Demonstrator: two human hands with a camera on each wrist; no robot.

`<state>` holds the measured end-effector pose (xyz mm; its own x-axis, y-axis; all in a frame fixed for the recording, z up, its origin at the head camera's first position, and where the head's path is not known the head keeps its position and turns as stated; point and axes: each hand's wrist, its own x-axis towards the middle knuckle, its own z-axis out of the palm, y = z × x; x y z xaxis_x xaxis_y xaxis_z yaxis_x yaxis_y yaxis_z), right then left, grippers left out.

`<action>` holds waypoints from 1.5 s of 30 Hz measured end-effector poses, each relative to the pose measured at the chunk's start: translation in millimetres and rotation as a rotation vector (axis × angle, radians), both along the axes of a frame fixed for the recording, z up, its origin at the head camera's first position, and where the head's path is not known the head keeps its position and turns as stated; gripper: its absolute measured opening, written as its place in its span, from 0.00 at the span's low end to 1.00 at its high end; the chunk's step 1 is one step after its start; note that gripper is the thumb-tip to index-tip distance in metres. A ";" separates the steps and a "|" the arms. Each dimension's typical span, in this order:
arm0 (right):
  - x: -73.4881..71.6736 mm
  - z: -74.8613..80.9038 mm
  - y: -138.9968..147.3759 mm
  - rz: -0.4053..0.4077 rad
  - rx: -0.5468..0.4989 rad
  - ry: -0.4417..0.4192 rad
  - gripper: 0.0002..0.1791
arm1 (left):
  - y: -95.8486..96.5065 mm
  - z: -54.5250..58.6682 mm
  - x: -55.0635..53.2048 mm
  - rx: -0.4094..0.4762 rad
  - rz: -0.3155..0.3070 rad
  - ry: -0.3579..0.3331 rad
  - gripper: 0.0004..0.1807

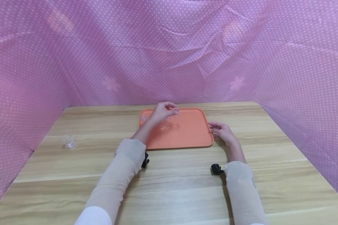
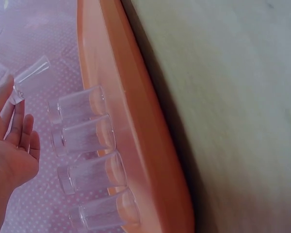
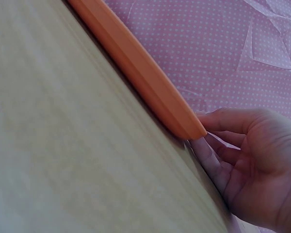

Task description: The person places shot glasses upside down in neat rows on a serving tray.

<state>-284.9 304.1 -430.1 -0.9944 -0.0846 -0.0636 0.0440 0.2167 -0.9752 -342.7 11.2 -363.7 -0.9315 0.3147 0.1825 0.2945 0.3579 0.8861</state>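
My left hand, over the far part of the orange tray, pinches a small clear glass by its thick base. The glass is tilted, its mouth towards the tray. Beside it in the left wrist view, several like glasses stand in a row on the tray, mouths down; the left hand and forearm partly cover them in the head view. My right hand grips the tray's right edge, with fingers above and below the rim in the right wrist view.
More clear glassware stands on the wooden table towards the left. A pink dotted cloth hangs behind the table and along both sides. Black wrist cameras stick out from the sleeves.
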 end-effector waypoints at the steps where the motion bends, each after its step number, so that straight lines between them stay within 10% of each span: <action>1: 0.3 0.0 0.0 0.001 -0.001 -0.001 0.24 | 0.9 -0.8 -1.1 -0.011 0.000 -0.001 0.16; 18: -1.7 -3.5 -1.2 -0.002 -0.006 0.002 0.24 | 2.4 -8.1 -13.4 -0.096 -0.060 -0.072 0.16; 45: 0.2 -1.1 -2.1 -0.010 -0.002 0.019 0.23 | 0.4 -18.0 -23.4 -0.324 -0.081 0.043 0.17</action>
<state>-284.7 302.0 -431.3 -0.9962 -0.0751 -0.0445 0.0274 0.2149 -0.9763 -366.1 11.6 -381.6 -0.8946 0.4357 0.0992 0.3681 0.5928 0.7163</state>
